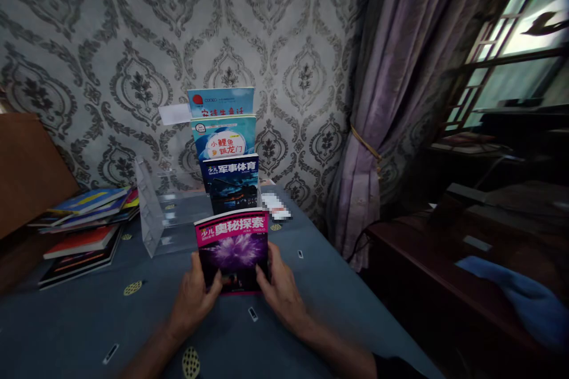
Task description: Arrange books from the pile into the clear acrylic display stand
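A pink and purple book stands upright between my hands, its cover facing me. My left hand grips its lower left edge, thumb on the cover. On the lower right edge, my right hand holds it the same way. Just behind it is a clear tiered display rack. In the rack's right column stand a dark blue book, a teal book and a light blue book, rising in steps. Whether the pink book touches the rack is hidden.
Several books lie piled on the blue tablecloth at the left, by a brown box. A white card sticks up at the rack's top left. Right of the table are a purple curtain and a dark red surface.
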`<state>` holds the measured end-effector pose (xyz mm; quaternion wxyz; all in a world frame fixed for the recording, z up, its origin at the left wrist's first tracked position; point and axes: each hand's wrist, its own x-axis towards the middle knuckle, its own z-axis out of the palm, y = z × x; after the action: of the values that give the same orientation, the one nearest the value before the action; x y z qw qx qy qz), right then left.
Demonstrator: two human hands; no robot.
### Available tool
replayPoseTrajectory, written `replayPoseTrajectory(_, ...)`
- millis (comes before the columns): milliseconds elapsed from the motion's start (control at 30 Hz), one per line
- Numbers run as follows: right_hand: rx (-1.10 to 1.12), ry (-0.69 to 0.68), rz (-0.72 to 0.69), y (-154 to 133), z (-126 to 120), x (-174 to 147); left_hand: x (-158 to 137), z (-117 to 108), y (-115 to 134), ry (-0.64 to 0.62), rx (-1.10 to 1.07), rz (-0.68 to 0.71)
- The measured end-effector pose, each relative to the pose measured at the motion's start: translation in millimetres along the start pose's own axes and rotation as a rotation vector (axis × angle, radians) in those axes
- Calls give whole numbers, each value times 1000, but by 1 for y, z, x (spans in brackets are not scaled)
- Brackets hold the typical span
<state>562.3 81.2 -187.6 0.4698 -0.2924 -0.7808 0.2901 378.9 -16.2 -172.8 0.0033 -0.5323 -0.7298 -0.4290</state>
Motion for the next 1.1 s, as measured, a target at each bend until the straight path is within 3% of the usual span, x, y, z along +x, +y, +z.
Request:
replayPoseTrajectory(167, -9, -21, -43, 10, -2, 11, 13, -5, 3, -149, -36, -13)
replayPoseTrajectory(367, -36, -78, -134, 28, 0, 47, 47, -2, 1, -169, 120, 28)
replayPoseTrajectory(600, -165, 70, -188, 27, 0, 117, 102, -2, 34, 14, 466, 14)
replayPoseTrajectory(833, -148, 260, -346, -12, -18, 182, 156, -19, 65, 386, 397, 151)
replayPoseTrajectory(933, -108, 294, -363, -14, -17, 188, 164, -18, 64, 423, 386, 184)
replayPoseTrajectory(1100, -103, 261, -360, 1, -11, 186, 165, -14, 55, 359, 394, 176)
